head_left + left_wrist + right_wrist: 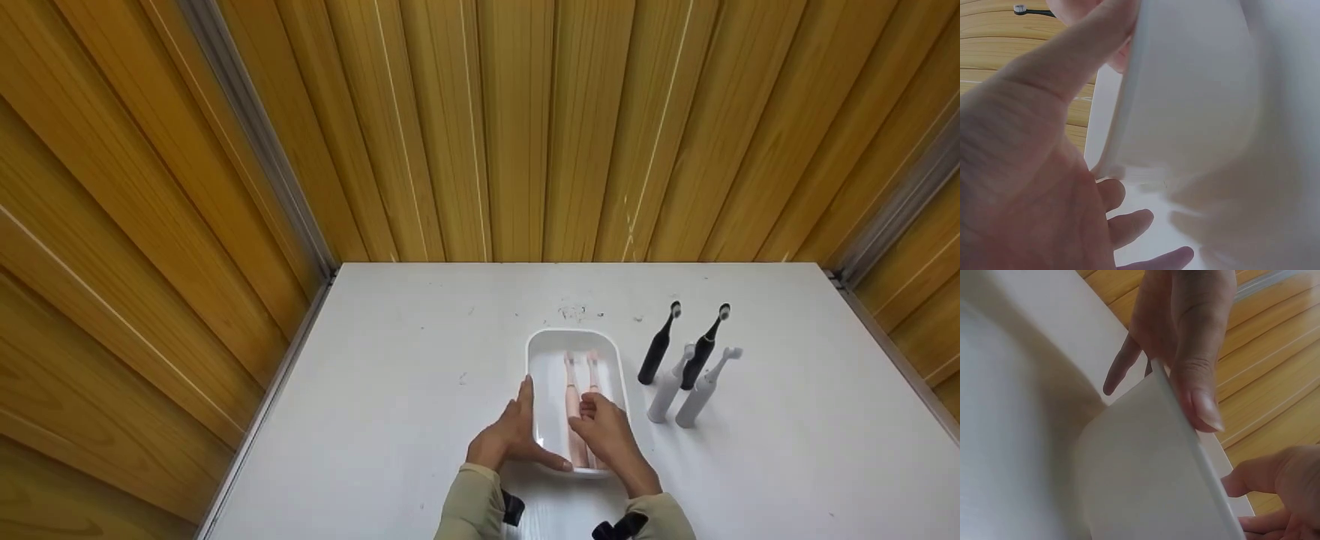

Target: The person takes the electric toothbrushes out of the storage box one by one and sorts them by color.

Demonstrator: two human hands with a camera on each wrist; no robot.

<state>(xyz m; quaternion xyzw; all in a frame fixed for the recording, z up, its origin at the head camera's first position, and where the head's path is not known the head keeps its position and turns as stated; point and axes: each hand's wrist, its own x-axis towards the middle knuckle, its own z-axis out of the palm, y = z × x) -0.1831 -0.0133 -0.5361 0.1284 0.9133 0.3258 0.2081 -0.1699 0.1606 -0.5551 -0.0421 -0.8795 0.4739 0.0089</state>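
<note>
A white tray (pixel 547 352) lies on the table with two pink toothbrushes side by side in it, heads pointing away from me. My left hand (pixel 514 435) rests against the tray's left side, fingers extended, its thumb along the near rim. In the left wrist view the left hand (pixel 1033 152) reaches around the tray's outer wall (pixel 1190 90). Inside the tray, my right hand (pixel 609 435) has curled fingers over the right pink toothbrush (pixel 594 367) and seems to hold its handle, partly hidden. The thumb is close to the left pink toothbrush (pixel 573 405).
Right of the tray stand two black toothbrushes, one left (pixel 657 352) and one right (pixel 699 360). Two white toothbrushes, one left (pixel 666 394) and one right (pixel 697 401), stand upright nearer me. Wood-patterned walls (pixel 510 135) surround the white table (pixel 375 390).
</note>
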